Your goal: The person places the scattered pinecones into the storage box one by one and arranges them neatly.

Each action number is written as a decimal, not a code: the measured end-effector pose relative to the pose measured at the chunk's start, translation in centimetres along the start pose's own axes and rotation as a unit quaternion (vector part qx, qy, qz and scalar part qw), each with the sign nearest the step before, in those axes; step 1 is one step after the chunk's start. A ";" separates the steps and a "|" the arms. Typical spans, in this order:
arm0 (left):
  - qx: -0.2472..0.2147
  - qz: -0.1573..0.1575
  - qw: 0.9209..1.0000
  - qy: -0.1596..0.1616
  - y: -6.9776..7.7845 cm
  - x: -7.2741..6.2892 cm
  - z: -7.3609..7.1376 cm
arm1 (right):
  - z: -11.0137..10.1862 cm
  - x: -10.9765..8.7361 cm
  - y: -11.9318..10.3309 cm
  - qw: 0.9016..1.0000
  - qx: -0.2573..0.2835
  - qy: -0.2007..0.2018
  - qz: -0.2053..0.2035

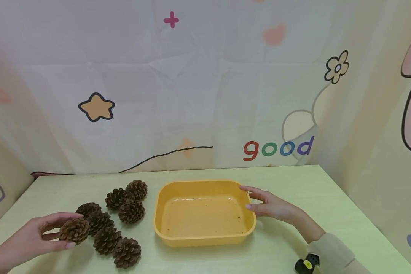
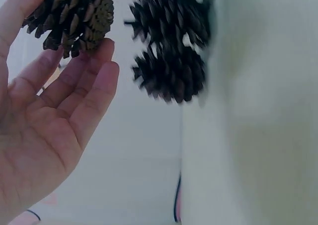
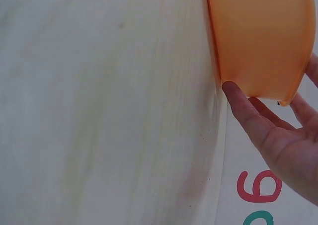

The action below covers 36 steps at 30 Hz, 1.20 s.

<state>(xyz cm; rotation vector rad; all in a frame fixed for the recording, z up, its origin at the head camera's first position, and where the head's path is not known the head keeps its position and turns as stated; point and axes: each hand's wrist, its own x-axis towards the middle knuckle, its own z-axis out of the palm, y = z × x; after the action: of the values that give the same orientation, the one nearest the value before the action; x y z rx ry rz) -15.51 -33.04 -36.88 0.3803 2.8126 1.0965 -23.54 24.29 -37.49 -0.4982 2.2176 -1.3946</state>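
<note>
At the left of the head view, my left hand (image 1: 37, 236) holds a brown pine cone (image 1: 74, 230) between thumb and fingers. The left wrist view has this pine cone (image 2: 74, 19) at its top, against the fingertips. Several more pine cones (image 1: 107, 240) lie on the table just right of that hand. A yellow rectangular tub (image 1: 205, 241) sits at the middle with small dark specks on its floor. My right hand (image 1: 272, 205) holds its right end, thumb over the rim. In the right wrist view, fingertips (image 3: 231, 88) touch the tub's outer wall (image 3: 263, 46).
The pale green tabletop (image 1: 328, 213) runs back to a printed cloth (image 1: 198, 95) with a star and the word good. Cloth also hangs along both sides. A black object with a yellow patch (image 1: 307, 263) shows beside the right sleeve (image 1: 332, 251).
</note>
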 end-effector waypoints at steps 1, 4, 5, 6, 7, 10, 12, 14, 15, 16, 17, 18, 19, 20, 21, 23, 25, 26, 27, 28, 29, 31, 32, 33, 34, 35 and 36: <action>0.002 0.012 1.000 0.009 0.4 0.1 0.1 | 0.0 0.0 -0.1 1.000 0.001 -0.001 -0.002; -0.012 0.044 0.999 0.021 1.5 0.3 0.5 | 0.0 0.0 -0.2 1.000 0.004 -0.002 -0.003; -0.023 0.054 0.998 0.019 1.8 0.5 0.6 | 0.0 0.0 -0.2 1.000 0.004 -0.002 -0.003; -0.032 0.060 0.998 0.019 2.1 0.6 0.8 | 0.1 0.0 -0.2 1.000 0.005 -0.002 -0.003; -0.041 0.067 0.997 0.017 2.5 0.8 1.0 | 0.1 0.1 -0.2 1.000 0.005 -0.003 -0.003; -0.071 0.081 0.994 0.011 3.4 1.2 1.5 | 0.1 0.1 -0.2 1.000 0.008 -0.003 0.001; -0.081 0.087 0.993 0.013 4.2 1.4 1.9 | 0.2 0.2 -0.1 1.000 0.008 -0.004 0.001; -0.086 0.084 0.993 0.014 5.2 1.6 2.3 | 0.2 0.3 -0.1 1.000 0.008 -0.004 0.005; -0.088 0.080 0.993 0.013 5.7 1.7 2.4 | 0.2 0.3 -0.1 1.000 0.007 -0.003 0.006; -0.090 0.076 0.993 0.011 6.3 1.9 2.6 | 0.2 0.3 -0.1 1.000 0.006 -0.002 0.009; -0.088 0.070 0.994 0.009 6.9 2.0 2.8 | 0.2 0.3 -0.1 1.000 0.005 -0.002 0.010; -0.084 0.066 0.994 0.008 7.5 2.3 3.0 | 0.2 0.3 -0.1 1.000 0.006 -0.001 0.012; -0.085 0.068 0.994 0.006 8.0 2.5 3.2 | 0.1 0.3 -0.2 1.000 0.006 -0.001 0.013; -0.088 0.067 0.994 0.004 8.6 2.7 3.4 | 0.1 0.3 -0.3 1.000 0.009 0.001 0.015; -0.088 0.073 0.993 0.003 9.1 2.9 3.6 | 0.1 0.3 -0.3 1.000 0.009 0.000 0.015; -0.087 0.087 0.992 0.003 9.9 3.3 4.1 | 0.1 0.3 -0.4 1.000 0.012 -0.001 0.014; -0.091 0.106 0.990 0.001 10.7 3.7 4.7 | 0.1 0.3 -0.5 1.000 0.015 0.000 0.017; -0.093 0.112 0.989 -0.001 11.1 3.9 4.9 | 0.1 0.3 -0.5 1.000 0.015 0.001 0.018; -0.095 0.121 0.988 -0.005 11.4 4.1 5.2 | 0.2 0.3 -0.5 1.000 0.016 0.000 0.017; -0.098 0.125 0.987 -0.009 11.7 4.2 5.4 | 0.2 0.3 -0.5 1.000 0.017 0.001 0.017; -0.103 0.128 0.986 -0.014 12.0 4.4 5.7 | 0.2 0.3 -0.5 1.000 0.016 0.001 0.018; -0.113 0.130 0.985 -0.023 12.5 4.8 6.2 | 0.1 0.3 -0.5 1.000 0.016 0.000 0.016; -0.119 0.129 0.984 -0.027 12.7 5.0 6.5 | 0.1 0.3 -0.5 1.000 0.016 -0.001 0.013; -0.121 0.126 0.984 -0.029 12.9 5.1 6.8 | 0.1 0.2 -0.5 1.000 0.017 -0.002 0.011; -0.123 0.125 0.984 -0.029 13.2 5.3 7.0 | 0.1 0.2 -0.4 1.000 0.017 -0.002 0.010; -0.126 0.123 0.984 -0.028 13.4 5.5 7.4 | 0.0 0.2 -0.4 1.000 0.017 -0.004 0.008; -0.130 0.123 0.984 -0.027 13.8 5.6 7.7 | 0.0 0.2 -0.3 1.000 0.017 -0.005 0.006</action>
<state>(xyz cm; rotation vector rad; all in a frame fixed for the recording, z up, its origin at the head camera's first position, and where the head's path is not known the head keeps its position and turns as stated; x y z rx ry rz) -16.88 -16.78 -33.22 0.7321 2.5802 1.4556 -23.65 24.06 -37.21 -0.4774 2.1823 -1.4185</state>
